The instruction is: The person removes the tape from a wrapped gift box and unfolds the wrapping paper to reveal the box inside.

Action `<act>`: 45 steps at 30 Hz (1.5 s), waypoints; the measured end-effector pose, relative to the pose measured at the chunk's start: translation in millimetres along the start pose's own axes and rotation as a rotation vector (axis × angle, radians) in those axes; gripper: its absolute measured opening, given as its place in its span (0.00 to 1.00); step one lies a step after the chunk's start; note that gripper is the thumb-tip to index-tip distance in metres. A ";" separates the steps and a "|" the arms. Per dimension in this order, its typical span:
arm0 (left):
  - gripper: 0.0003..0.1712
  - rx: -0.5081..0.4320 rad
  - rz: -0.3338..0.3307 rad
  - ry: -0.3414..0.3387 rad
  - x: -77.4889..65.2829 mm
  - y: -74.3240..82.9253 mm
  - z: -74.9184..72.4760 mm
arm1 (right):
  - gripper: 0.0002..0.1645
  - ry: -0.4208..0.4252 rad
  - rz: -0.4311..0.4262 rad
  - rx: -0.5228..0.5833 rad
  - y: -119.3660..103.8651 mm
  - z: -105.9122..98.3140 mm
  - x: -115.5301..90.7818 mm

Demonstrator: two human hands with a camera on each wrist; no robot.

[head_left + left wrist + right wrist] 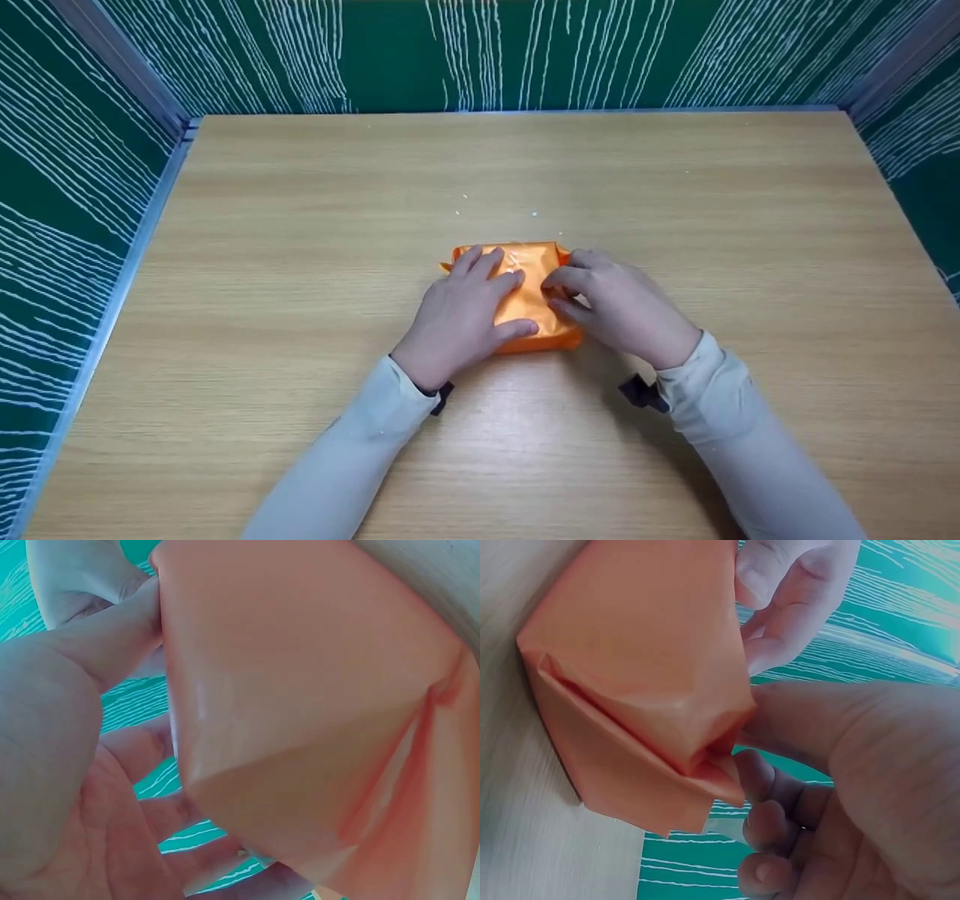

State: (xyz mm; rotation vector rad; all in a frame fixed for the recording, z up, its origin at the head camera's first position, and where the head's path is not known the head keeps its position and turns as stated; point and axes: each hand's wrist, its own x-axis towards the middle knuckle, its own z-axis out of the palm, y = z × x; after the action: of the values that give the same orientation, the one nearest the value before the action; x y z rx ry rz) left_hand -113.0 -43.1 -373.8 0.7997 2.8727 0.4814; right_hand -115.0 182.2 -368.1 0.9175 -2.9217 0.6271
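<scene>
An orange wrapped package [534,300], boxy with folded ends, lies on the table below my two hands. My left hand [465,311] rests on its top left part with fingers spread and thumb along the near side. At the right end, my right hand [626,307] pinches the folded orange wrapping between thumb and fingers. The right wrist view shows this end flap [630,757] creased and bunched at the thumb, with a pale translucent strip [724,827] by the fingertips. A pointed fold [405,765] shows at the left end in the left wrist view.
The wooden table [300,202] carries a few tiny white specks [534,214] beyond the package. Green walls [390,56] with white streaks border it at the back and sides. A dark wrist strap [643,394] hangs below the right sleeve.
</scene>
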 end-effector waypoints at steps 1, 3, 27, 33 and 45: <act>0.40 0.001 0.002 0.007 -0.3 0.0 -0.1 | 0.07 0.006 -0.003 0.002 -0.1 0.1 0.1; 0.40 0.006 0.002 0.013 -0.7 0.3 -0.5 | 0.06 0.018 -0.009 0.000 -0.5 0.0 0.3; 0.41 0.008 -0.024 -0.031 -0.9 4.3 -3.8 | 0.12 -0.020 -0.011 -0.015 -2.1 -4.4 -1.8; 0.41 0.004 -0.043 -0.044 -0.7 2.2 -3.8 | 0.13 -0.004 -0.034 -0.029 -1.1 -1.9 2.8; 0.42 0.004 -0.043 -0.059 1.6 6.8 -2.0 | 0.03 0.049 -0.073 -0.038 0.1 3.3 2.1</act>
State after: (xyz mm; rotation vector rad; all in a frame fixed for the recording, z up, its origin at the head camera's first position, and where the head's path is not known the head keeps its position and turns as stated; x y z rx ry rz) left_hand -111.4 -37.3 -369.6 0.7380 2.8308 0.4402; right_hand -116.4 179.9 -370.9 0.9847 -2.8322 0.5796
